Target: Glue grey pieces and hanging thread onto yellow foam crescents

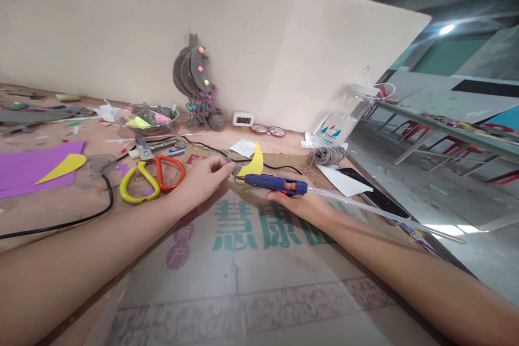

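Note:
My left hand pinches a small grey piece joined to a yellow crescent, which rises to the right of its fingertips. Wrapped under a blue glue gun, my right hand holds it with the nozzle pointing left at the crescent's lower end. A clear glue stick runs out of the gun's rear to the right. Both hands are above a printed cardboard sheet. Scissors with yellow and red handles lie left of my left hand.
Purple sheets lie at the left. Behind stand a bowl of scraps, a grey hanging ornament, a small clock and a plastic jug. Grey cord and a dark phone-like slab are at the right. A black cable crosses the table.

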The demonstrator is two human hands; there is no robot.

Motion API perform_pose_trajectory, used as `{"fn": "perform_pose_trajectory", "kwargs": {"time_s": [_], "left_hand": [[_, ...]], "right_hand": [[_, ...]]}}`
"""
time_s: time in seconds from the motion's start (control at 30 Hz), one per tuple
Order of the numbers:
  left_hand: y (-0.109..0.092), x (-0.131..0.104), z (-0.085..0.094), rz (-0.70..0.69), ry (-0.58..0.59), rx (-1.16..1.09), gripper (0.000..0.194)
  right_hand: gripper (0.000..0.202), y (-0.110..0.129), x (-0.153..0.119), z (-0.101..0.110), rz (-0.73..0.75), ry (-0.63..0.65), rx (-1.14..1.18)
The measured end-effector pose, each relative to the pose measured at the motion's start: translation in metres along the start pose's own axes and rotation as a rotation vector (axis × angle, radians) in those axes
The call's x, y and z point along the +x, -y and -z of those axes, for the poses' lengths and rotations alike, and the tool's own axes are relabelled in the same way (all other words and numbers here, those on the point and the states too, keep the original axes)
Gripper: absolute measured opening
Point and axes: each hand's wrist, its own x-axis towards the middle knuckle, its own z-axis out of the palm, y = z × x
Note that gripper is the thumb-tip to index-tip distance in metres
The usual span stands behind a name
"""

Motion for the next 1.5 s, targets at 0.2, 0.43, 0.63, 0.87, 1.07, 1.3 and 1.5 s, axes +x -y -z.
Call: {"fn": "perform_pose_trajectory", "kwargs": {"time_s": [0.2, 0.43, 0.63, 0.87, 1.07, 1.3, 1.5], "left_hand": [[-0.0010, 0.0003, 0.0001, -0.004, 0.002, -0.009, 0.031], [-0.0016, -0.0005, 0.0005, 0.000, 0.013, -0.009, 0.032], [-0.0019, -0.0001, 0.0002, -0.015, 0.006, -0.001, 0.031], [-0.0029, -0.0017, 0.0005, -0.009, 0.003, -0.011, 0.032], [-0.0019, -0.0016, 0.0008, -0.015, 0.022, -0.016, 0.032], [0.0004, -0.0005, 0.0004, -0.026, 0.024, -0.028, 0.032], [0.0038, 0.0005, -0.0002, -0.037, 0.015, -0.025, 0.032]], "right_hand": [[0.030, -0.0008, 0.0000, -0.0005, 0.006, -0.011, -0.011], [0.030, 0.0017, -0.0001, 0.0005, 0.016, -0.013, 0.008], [0.030, 0.0024, 0.0000, 0.0006, 0.009, -0.013, 0.008], [0.031, 0.0017, 0.0004, -0.0004, -0.028, -0.014, 0.011], [0.029, 0.0022, -0.0004, -0.0005, -0.041, 0.005, 0.103], [0.026, -0.0001, -0.0002, -0.0011, -0.056, -0.017, 0.123], [0.025, 0.0014, -0.0002, 0.0000, -0.085, 0.002, 0.104]]}}
